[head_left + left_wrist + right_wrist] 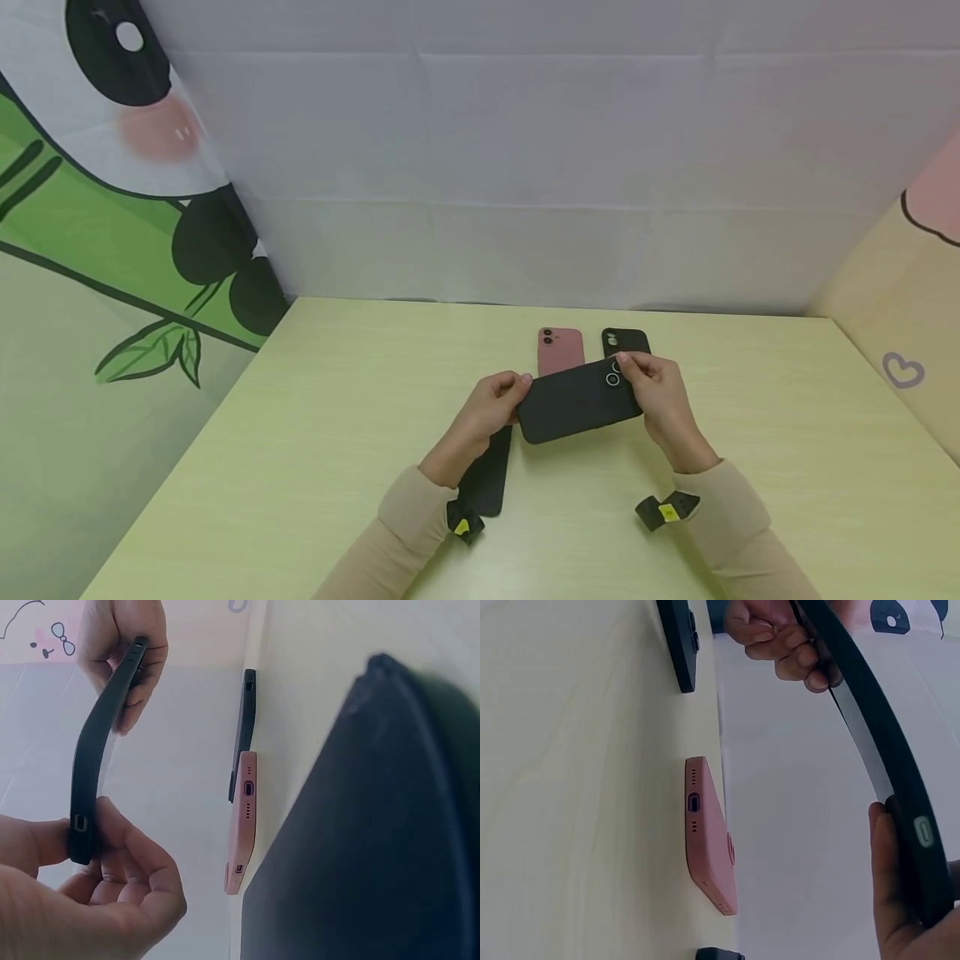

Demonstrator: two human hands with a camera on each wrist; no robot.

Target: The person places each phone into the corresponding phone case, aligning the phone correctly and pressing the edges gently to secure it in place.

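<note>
A phone in a black case (577,402), with ringed camera openings at its right end, is held above the table in both hands. My left hand (491,408) pinches its left end between thumb and fingers. At the camera end, my right hand (660,400) grips the upper right corner. The left wrist view shows the case edge-on, with a small opening near my left fingers. In the right wrist view a pale strip shows along its inner face. Behind it on the table lie a pink phone (560,350) and another black phone (626,340), both partly covered by it.
Under my left wrist a further black phone (487,475) lies on the pale yellow table (300,467); it looms large in the left wrist view. A white cloth wall (525,167) rises at the table's back edge, with printed panels at both sides.
</note>
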